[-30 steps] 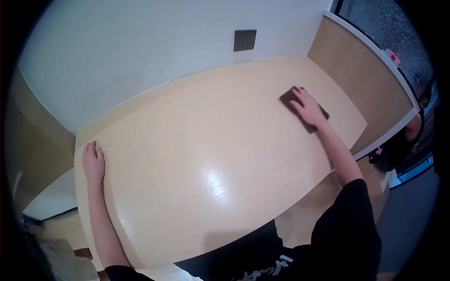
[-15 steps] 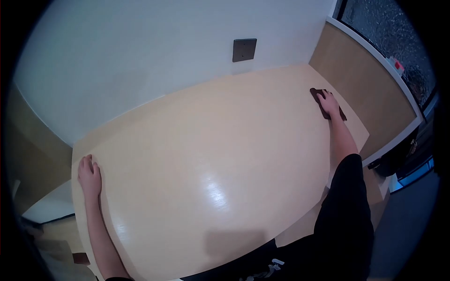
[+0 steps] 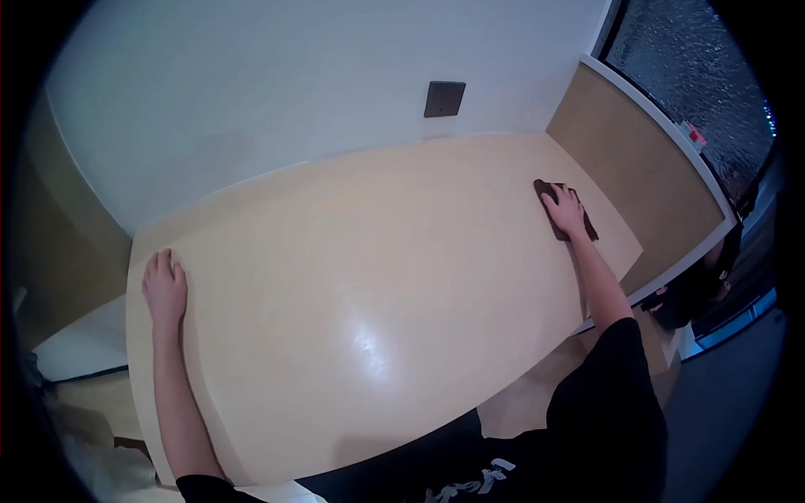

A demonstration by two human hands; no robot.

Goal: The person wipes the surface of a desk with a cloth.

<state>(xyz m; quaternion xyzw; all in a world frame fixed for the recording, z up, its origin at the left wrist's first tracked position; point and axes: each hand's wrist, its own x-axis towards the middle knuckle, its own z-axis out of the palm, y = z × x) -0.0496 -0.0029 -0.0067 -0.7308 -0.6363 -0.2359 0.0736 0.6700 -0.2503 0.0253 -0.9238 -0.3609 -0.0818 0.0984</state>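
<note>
My right hand (image 3: 568, 211) lies on a dark brown cloth (image 3: 554, 228) near the table's right end, its fingers spread over the cloth and pressing it to the surface. Parts of the cloth stick out past the fingertips and on both sides of the hand. At the far left, my left hand (image 3: 166, 289) rests palm down by the table's left edge with nothing in it, its fingers a little apart. Between the hands stretches the pale wood-look tabletop (image 3: 352, 251), with a bright light reflection on it.
A white wall (image 3: 293, 84) with a dark square plate (image 3: 444, 99) runs along the back. Wooden partitions stand at the right (image 3: 641, 142) and left (image 3: 75, 218). Beyond the right one, a person in dark clothing (image 3: 692, 293) is partly visible. Textured glass (image 3: 679, 67) is above.
The view has tilted slightly. My right hand and the cloth have slid a little toward me along the right end. My left hand stays at the left edge. More of the person at right shows.
</note>
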